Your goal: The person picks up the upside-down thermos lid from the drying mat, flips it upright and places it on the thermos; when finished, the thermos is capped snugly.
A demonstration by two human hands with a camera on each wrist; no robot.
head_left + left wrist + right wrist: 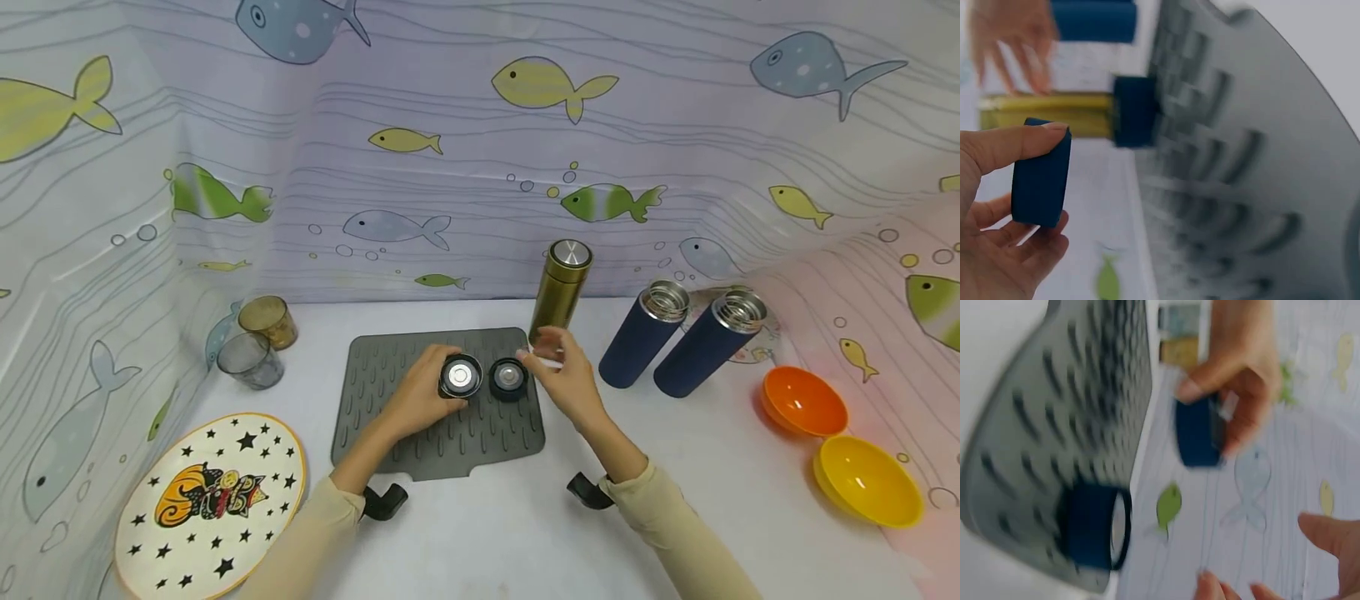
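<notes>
Seen from above, a person's two hands work over a ribbed grey mat [491, 446] on a white counter [480, 542]. The left hand [423, 396] pinches a dark blue lid [460, 377] between thumb and fingers above the mat, its silver inner disc visible from above. The right hand [566, 379] is empty, thumb and fingers loosely apart, just beside a second lid [509, 380], which rests inside-up on the mat's right side. At the mat's far right corner stands a gold flask [561, 287] with a silver-topped cap. Further right, two navy bottles stand uncapped, one on the left [633, 343] and one on the right [693, 357]. At the right edge sit an orange bowl [805, 402] and, nearer, a yellow bowl [867, 482]. On the far left, an amber glass [268, 322] stands behind a grey glass [251, 361]; nearer lies a star-printed white disc [247, 437] with a cat picture. A fish-patterned sheet [450, 83] hangs behind.
</notes>
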